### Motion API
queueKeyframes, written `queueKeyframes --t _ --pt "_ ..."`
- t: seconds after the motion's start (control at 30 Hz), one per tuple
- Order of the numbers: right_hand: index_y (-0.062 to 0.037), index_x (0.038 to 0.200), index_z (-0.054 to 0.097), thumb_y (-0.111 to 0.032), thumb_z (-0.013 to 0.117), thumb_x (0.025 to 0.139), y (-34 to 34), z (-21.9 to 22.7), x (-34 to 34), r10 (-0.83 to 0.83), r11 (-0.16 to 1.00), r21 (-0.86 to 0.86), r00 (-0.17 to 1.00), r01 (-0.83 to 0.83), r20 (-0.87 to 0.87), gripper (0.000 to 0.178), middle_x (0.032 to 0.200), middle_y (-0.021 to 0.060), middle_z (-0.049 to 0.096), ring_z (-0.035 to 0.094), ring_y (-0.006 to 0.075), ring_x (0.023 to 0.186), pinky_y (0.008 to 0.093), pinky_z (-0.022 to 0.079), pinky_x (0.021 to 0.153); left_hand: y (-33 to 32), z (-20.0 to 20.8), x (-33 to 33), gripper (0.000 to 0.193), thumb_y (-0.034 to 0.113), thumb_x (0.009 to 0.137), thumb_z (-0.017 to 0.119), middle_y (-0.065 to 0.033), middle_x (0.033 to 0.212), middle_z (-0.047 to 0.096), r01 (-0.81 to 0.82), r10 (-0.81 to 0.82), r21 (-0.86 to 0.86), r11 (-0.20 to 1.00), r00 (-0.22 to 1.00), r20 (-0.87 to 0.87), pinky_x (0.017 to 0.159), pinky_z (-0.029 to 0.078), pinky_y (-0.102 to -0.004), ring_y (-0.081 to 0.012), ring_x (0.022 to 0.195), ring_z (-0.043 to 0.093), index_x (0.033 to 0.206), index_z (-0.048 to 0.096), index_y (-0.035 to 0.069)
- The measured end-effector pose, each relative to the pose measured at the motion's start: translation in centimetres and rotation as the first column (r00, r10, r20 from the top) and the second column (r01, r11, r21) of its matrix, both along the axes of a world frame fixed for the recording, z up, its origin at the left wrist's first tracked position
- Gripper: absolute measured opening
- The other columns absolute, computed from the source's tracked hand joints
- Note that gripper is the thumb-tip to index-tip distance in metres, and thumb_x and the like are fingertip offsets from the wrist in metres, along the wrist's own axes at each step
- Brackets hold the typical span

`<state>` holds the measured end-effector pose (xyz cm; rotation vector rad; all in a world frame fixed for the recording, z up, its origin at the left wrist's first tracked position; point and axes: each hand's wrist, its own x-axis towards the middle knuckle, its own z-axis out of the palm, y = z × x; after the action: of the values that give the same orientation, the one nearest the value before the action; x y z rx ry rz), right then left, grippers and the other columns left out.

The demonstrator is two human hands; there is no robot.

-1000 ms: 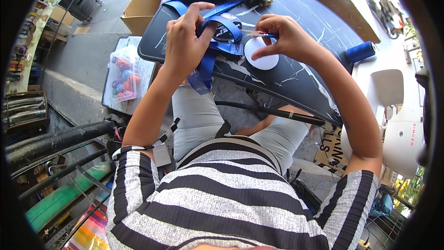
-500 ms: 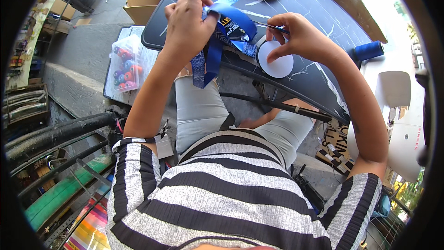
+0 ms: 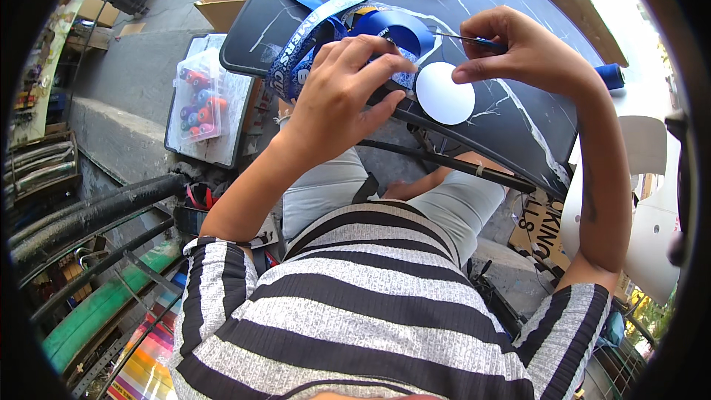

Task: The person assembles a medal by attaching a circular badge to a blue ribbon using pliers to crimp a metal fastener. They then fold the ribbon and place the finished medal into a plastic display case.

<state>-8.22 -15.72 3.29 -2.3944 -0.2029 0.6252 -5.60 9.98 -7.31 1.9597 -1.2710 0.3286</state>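
My left hand (image 3: 337,96) presses curled fingers down on the one blue ribbon (image 3: 385,30) to pin it flat on the dark counter (image 3: 533,115) beside the single white disc (image 3: 444,92), while my right hand (image 3: 522,48) pinches one thin needle-like tool (image 3: 463,38).

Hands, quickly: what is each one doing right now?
Left hand: closed on the blue lanyard ribbon beside the white disc.
Right hand: pinching a thin blue tool.

Black-and-white striped ribbed top (image 3: 385,318)
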Motion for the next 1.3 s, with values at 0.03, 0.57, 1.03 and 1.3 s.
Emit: queueKeyframes --t 0.03,0.57,1.03,1.3 --pt "-0.0038 0.089 0.072 -0.040 0.086 0.081 -0.1 0.7 -0.1 -0.007 1.000 0.021 0.992 0.009 -0.126 0.040 0.077 0.0021 0.064 0.056 0.0083 0.067 0.0228 0.045 0.062 0.0 0.1 0.3 0.034 0.018 0.082 0.078 -0.0088 0.112 0.063 0.004 -0.003 0.018 1.000 0.999 -0.034 0.093 0.044 -0.0407 -0.0278 0.103 0.063 0.114 0.069 0.013" --pt "-0.0032 0.104 0.057 -0.037 0.050 0.108 3.1 -0.8 -1.7 -0.211 0.975 -0.112 0.956 0.191 -0.202 0.035 0.076 -0.0017 0.044 0.041 0.0068 0.070 0.0241 0.036 0.062 -0.1 0.3 0.0 0.042 0.019 0.082 0.078 -0.0101 0.117 0.066 -0.054 0.058 0.033 0.998 0.986 -0.155 0.095 0.045 -0.0407 -0.0303 0.105 0.063 0.124 0.072 0.012" --pt "-0.0031 0.109 0.057 -0.026 0.049 0.109 4.9 -1.9 -1.6 -0.286 0.937 0.135 0.928 0.323 -0.237 0.025 0.087 -0.0022 0.051 0.041 0.0058 0.074 0.0223 0.037 0.065 -0.2 0.0 0.3 0.038 0.015 0.081 0.076 -0.0099 0.114 0.067 -0.034 0.033 0.001 0.999 0.979 -0.202 0.094 0.045 -0.0425 -0.0287 0.107 0.063 0.118 0.072 0.007" --pt "-0.0045 0.109 0.057 -0.025 0.050 0.108 4.2 -2.9 -1.8 -0.309 0.926 0.156 0.927 0.345 -0.213 0.022 0.084 -0.0039 0.051 0.042 0.0045 0.073 0.0207 0.036 0.062 -0.2 -0.3 0.2 0.038 0.016 0.080 0.076 -0.0103 0.114 0.066 -0.038 0.033 -0.023 0.999 0.982 -0.188 0.094 0.043 -0.0435 -0.0288 0.105 0.063 0.117 0.073 0.008"
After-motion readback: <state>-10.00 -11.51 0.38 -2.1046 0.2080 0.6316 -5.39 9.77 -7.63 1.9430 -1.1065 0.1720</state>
